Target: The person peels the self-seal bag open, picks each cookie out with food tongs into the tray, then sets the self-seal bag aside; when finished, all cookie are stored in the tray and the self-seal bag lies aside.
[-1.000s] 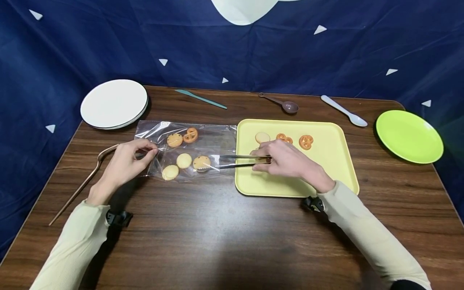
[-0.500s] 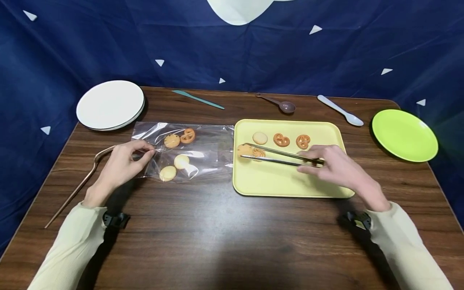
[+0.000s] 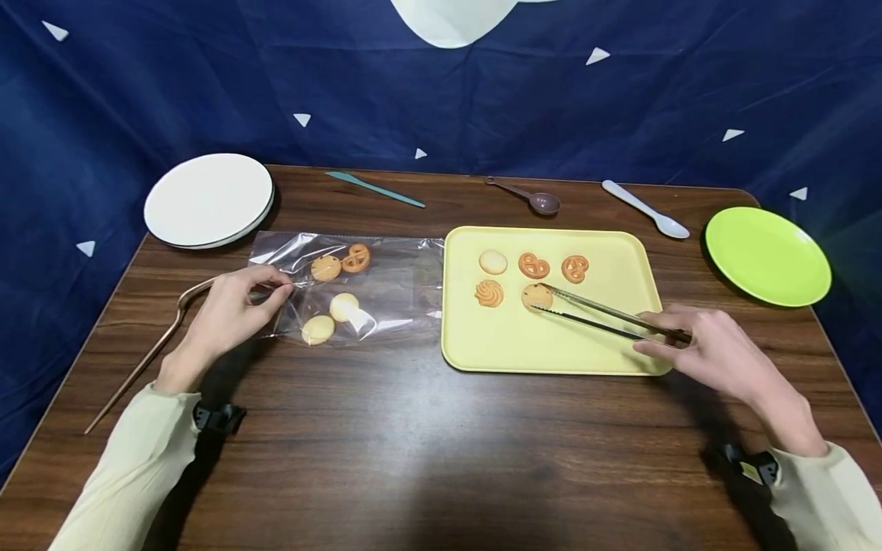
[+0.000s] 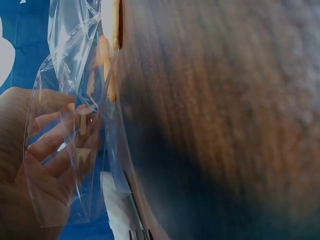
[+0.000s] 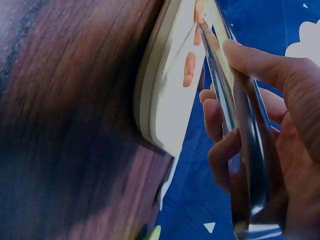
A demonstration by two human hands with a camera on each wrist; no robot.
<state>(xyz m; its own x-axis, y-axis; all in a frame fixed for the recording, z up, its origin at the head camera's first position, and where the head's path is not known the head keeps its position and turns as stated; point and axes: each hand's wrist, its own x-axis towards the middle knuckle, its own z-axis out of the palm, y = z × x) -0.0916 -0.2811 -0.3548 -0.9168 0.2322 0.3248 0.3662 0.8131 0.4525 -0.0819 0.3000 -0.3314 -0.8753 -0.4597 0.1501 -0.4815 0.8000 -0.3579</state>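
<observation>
A navy-blue fabric backdrop (image 3: 207,84) hangs behind the desk (image 3: 331,459) and shows past both its sides, faintly creased. Small white triangles (image 3: 597,56) are scattered over it, and a large rounded white shape (image 3: 455,19) is cut off at the top. The desk has dark brown wood grain, with a pale, soft-edged glare (image 3: 427,405) near its middle.

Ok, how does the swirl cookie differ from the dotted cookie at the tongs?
The swirl cookie has a ridged spiral top; the dotted cookie is smoother, with dark specks. The swirl cookie is deeper orange-brown, the dotted cookie paler. The swirl cookie lies apart from the tongs; the dotted cookie sits between their tips. Both are roundish.
</observation>
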